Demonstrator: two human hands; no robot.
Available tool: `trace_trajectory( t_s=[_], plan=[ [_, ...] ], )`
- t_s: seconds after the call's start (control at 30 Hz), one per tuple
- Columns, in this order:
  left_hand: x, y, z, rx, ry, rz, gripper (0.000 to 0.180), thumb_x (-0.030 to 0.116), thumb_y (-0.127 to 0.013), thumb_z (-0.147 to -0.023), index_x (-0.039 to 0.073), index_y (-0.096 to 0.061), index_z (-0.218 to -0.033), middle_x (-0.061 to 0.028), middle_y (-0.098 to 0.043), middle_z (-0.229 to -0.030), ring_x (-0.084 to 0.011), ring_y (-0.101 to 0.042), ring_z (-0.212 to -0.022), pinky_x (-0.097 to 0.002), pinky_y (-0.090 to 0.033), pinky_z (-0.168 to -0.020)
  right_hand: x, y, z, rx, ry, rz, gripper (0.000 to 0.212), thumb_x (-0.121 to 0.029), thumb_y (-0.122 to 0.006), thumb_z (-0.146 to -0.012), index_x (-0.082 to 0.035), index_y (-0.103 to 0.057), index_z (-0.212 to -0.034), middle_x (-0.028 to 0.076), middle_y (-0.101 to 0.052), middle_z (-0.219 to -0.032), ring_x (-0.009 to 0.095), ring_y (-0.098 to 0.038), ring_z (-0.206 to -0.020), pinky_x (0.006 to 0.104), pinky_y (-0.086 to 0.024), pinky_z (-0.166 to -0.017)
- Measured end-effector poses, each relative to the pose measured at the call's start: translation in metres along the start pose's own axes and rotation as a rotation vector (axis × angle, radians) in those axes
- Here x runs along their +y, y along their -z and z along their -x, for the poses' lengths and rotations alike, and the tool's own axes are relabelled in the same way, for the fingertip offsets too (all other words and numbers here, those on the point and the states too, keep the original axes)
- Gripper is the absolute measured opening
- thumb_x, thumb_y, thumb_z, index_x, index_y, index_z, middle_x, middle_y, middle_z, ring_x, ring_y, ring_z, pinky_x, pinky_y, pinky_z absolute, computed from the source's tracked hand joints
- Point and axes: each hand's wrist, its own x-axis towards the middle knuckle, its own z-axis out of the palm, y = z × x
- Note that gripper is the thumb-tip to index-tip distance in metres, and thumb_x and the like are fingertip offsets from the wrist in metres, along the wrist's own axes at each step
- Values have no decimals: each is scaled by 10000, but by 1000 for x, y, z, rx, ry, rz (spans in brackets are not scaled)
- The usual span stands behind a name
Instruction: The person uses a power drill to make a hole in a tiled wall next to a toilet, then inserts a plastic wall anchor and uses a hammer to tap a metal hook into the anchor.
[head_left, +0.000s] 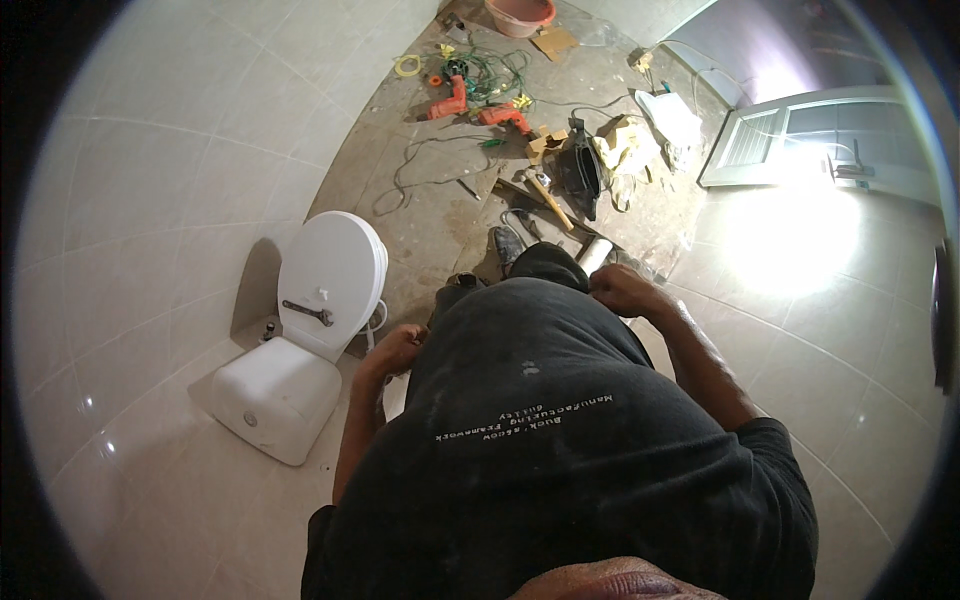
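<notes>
My left hand (399,349) is at the left side of my waist, fingers curled in against my dark clothing. On the other side of my waist, my right hand (624,290) is closed, its knuckles up. What either hand grips, if anything, is hidden. A white tube (594,255) shows just beyond my right hand; whether they touch I cannot tell. To my left stands a white toilet (328,250) with its lid down. An adjustable wrench (308,313) lies on that lid, beside a small white piece (322,294).
Across the far floor lie a hammer (549,200), two red power tools (449,101), tangled green cable (497,72), a black tool bag (579,170) and a pale bag (627,146). A pinkish basin (520,16) stands farthest. The toilet tank (275,395) is near the left wall; a door (800,140) is at right.
</notes>
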Motion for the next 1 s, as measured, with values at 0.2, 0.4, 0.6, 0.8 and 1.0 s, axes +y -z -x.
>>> trace_trajectory(
  t_s=[0.2, 0.4, 0.6, 0.8, 1.0],
  plan=[
    [-28, -6, -26, 114, -3, -130, 324, 250, -713, -878, -47, -686, -1004, -106, -692, -865, -146, -592, -780, -322, -492, -723, 10, -14, -12, 31, -127, -44, 279, -265, -682, -835, -1, -695, -925, 203, -692, -885, 327, -670, -866, 455, -509, -773],
    [-52, 3, -57, 284, -16, -111, 293, 272, -656, -906, -18, -649, -874, -88, -659, -799, -178, -638, -761, -362, -493, -656, 40, -20, -21, 57, -62, -370, 241, -251, -690, -846, -16, -699, -895, 97, -708, -814, 179, -648, -658, 338, -525, -590],
    [-111, 13, -74, 494, 294, 320, 284, 278, -600, -930, 25, -631, -1054, -92, -682, -919, -218, -666, -777, -371, -500, -637, 207, -111, -27, 609, -509, -356, 246, -253, -647, -886, -15, -654, -945, 51, -622, -708, 150, -609, -603, 337, -512, -540],
    [-207, 15, -22, 531, 436, 365, 352, 268, -576, -931, 27, -559, -1186, -121, -645, -1044, -256, -663, -869, -404, -506, -709, 185, -120, 22, 396, -830, -822, 266, -252, -610, -917, -28, -644, -1056, 70, -653, -813, 179, -642, -673, 360, -539, -573],
    [-174, 17, -25, 518, 332, 494, 352, 289, -585, -924, 23, -558, -1152, -127, -621, -1047, -260, -646, -884, -402, -506, -727, 173, -118, 19, 429, -733, -831, 304, -272, -610, -927, -19, -632, -1093, 75, -653, -848, 173, -646, -694, 347, -544, -599]
  ],
)
